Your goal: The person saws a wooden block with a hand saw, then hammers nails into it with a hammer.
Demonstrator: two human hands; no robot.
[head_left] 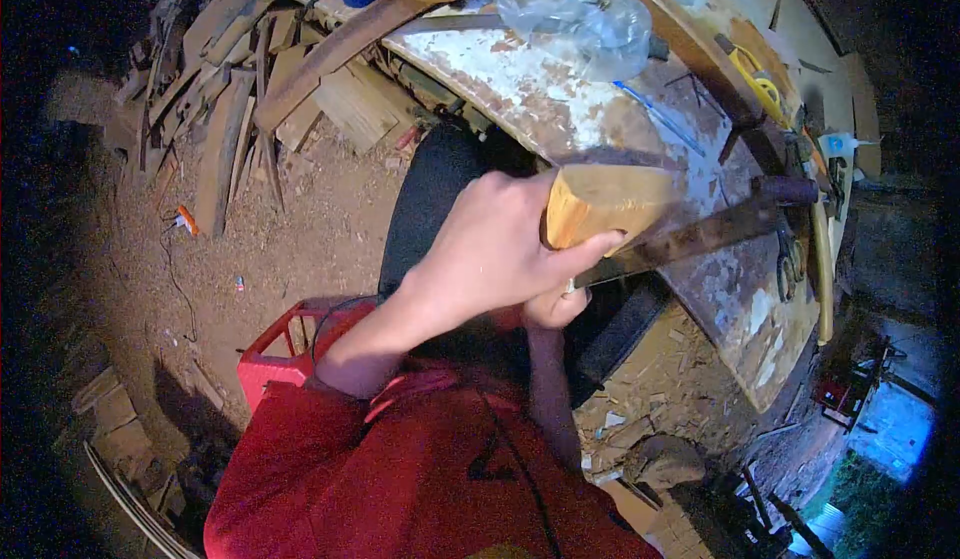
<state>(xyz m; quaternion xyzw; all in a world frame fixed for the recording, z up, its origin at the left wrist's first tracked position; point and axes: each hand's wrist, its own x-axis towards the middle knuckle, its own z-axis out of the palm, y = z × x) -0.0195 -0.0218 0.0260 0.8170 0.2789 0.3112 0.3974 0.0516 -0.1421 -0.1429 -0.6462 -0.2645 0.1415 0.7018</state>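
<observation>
My left hand point(500, 234) is wrapped around a pale wooden block point(610, 199) with a yellowish cut end, and its thumb lies along the near side. The block is tilted above the near edge of the worktable point(750, 329). Just below it, my right hand point(555, 307) is closed with its fingers curled. What it holds, if anything, is hidden beneath my left hand and the block. A long, dark flat bar point(700, 239) runs from close to my right hand across the table.
On the table are a clear plastic bag point(575, 14), a blue pen-like stick point(660, 117), a yellow-handled tool point(755, 74), scissors point(788, 267) and a white bottle point(840, 146). Scrap wood point(225, 89) is heaped at left. A red plastic stool point(275, 349) is beside me.
</observation>
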